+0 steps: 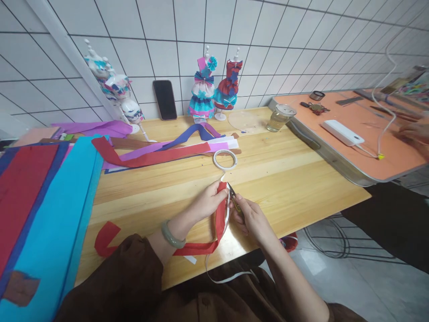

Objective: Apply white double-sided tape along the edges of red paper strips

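My left hand [212,197] is closed on the end of a red strip [219,219], pinching it between thumb and fingers. The strip hangs down and trails left along the table's front part. My right hand [250,217] grips small dark thread snips [235,202], with their blades at the strip's upper edge. A thin white tape [228,214] runs along the red strip and drops toward my lap. Just beyond my hands lies a roll of white tape [214,159], its loose end reaching to the strip.
Red, purple, blue and white strips [161,156] lie across the back. Coloured sheets [63,214] cover the left side. Behind stand small dressed forms [201,98], a phone [164,100] and a cup [280,118]. An orange-topped table [378,143] is at right, with another person's hand [414,132].
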{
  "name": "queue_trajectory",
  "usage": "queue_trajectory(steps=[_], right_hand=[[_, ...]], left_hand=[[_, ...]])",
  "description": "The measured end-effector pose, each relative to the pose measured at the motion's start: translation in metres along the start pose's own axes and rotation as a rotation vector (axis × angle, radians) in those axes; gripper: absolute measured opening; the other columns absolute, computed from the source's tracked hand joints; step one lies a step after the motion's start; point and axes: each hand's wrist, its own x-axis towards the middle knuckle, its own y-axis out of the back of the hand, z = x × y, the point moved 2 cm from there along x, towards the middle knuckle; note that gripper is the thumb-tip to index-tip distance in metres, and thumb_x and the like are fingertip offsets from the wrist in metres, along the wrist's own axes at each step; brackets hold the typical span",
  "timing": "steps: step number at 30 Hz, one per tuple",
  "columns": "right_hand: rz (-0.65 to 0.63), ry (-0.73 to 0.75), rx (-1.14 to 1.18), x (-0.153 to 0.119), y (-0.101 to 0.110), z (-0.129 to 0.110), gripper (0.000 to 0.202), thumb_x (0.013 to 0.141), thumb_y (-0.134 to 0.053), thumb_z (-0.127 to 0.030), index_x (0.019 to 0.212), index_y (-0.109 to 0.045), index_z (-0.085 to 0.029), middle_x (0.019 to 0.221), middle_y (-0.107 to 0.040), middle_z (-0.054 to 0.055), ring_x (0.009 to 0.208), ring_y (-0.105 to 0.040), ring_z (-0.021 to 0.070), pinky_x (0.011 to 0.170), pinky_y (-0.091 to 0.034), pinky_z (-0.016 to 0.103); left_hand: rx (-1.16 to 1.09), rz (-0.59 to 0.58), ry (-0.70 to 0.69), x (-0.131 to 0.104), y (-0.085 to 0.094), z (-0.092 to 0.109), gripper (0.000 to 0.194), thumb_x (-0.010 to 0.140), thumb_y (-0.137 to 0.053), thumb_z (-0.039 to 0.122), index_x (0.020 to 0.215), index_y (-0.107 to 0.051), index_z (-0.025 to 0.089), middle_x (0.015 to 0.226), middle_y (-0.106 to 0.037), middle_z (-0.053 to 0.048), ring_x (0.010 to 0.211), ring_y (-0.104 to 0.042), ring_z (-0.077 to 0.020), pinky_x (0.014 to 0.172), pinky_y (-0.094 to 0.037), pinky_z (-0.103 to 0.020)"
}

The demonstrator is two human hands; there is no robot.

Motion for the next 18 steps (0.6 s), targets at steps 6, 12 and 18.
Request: queue_trajectory(steps=[6, 12, 18], right_hand=[[0.025, 0.005, -0.023, 0.0008, 0.0000, 0.0024, 0.040, 0.079, -0.040, -0.058, 0.071, -0.045, -0.019, 0.040, -0.025, -0.010, 0.031, -0.019, 0.0055, 0.031, -0.015, 0.020], [0.034, -0.020, -0.026, -0.0003, 0.0004, 0.0019, 0.039, 0.079, -0.042, -0.057, 0.069, -0.044, -0.019, 0.042, -0.025, -0.009, 0.032, -0.019, 0.0053, 0.032, -0.014, 0.020], [0.051, -0.038, -0.013, 0.0008, -0.0004, 0.0005, 0.039, 0.077, -0.044, -0.058, 0.068, -0.043, -0.020, 0.042, -0.024, -0.009, 0.033, -0.019, 0.0053, 0.033, -0.014, 0.021]], left_hand=[[-0.033, -0.013, -0.020, 0.0006, -0.0010, 0.0018, 0.014, 0.080, -0.048, 0.029, 0.079, -0.048, 0.016, 0.064, -0.056, 0.002, 0.058, -0.054, -0.0102, 0.059, -0.044, -0.024], [-0.015, -0.014, -0.019, 0.0013, 0.0008, 0.0009, 0.013, 0.080, -0.048, 0.028, 0.078, -0.049, 0.016, 0.067, -0.056, 0.001, 0.060, -0.054, -0.0106, 0.061, -0.044, -0.024], [0.060, 0.029, -0.009, 0.0028, 0.0049, -0.0045, 0.016, 0.079, -0.050, 0.032, 0.080, -0.050, 0.016, 0.071, -0.057, 0.000, 0.065, -0.053, -0.0110, 0.067, -0.043, -0.025]])
